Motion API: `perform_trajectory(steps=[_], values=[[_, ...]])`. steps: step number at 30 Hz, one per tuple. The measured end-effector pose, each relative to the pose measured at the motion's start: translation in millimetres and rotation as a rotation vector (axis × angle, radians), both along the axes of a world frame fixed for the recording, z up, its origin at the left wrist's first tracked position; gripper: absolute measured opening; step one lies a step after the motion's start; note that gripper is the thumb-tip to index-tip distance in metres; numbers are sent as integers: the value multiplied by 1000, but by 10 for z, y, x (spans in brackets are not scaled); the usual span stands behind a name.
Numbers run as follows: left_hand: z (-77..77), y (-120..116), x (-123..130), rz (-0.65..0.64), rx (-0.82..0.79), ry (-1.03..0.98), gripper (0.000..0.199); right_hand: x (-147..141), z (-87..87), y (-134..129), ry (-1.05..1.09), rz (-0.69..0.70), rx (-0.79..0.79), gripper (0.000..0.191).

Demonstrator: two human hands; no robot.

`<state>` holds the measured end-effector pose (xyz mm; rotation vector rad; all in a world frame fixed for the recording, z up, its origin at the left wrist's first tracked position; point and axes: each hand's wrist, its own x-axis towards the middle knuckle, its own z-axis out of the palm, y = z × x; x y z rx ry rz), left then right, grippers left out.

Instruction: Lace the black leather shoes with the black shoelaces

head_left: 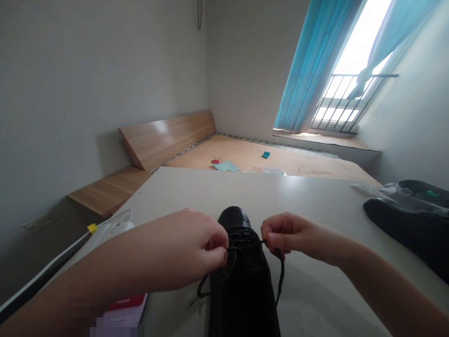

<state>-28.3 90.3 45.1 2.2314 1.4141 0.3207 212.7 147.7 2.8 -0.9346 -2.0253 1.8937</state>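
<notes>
A black lace-up shoe [242, 299] rests on the white table [308, 196], its toe pointing away from me. To the left of its lacing, my left hand [201, 243] pinches a black shoelace between thumb and fingers. On the other side, my right hand [286, 236] is closed on the shoelace [281, 281], and a loose length hangs below its fingers. The lace runs across the upper part of the shoe between both hands. Another lace end dangles under my left hand, beside the shoe.
A second black shoe [410, 229] and clear plastic packaging [396, 189] lie at the right. A white power strip [114, 229] is on the left, with a red-and-white packet [126, 306] nearer me. Beyond the table stands a bed with a wooden headboard [168, 135].
</notes>
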Motion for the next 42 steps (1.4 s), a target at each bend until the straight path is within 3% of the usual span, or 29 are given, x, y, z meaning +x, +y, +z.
perform_trajectory(steps=[4,9,13,21,25,29,33,35,42], values=[[-135,-2,66,58,-193,-261,24,-89,-80,-177,183,-221,-150,29],[-371,-15,199,210,-301,-618,25,-208,-47,-337,233,-414,-85,26],[-453,-9,261,274,-300,-763,22,-246,-32,-371,190,-502,11,25],[-542,-80,350,397,-102,-671,21,-339,-150,-462,157,-564,347,11],[-580,-102,386,386,-61,-671,20,-394,-192,-508,210,-622,485,8],[-619,-108,389,403,-5,-673,19,-404,-194,-480,204,-665,430,13],[-611,-114,370,382,-13,-684,17,-373,-160,-441,76,-582,312,18],[-600,-117,364,373,-12,-689,16,-362,-147,-445,52,-573,406,16],[-559,-105,389,411,-71,-740,24,-345,-189,-511,44,-474,1006,13]])
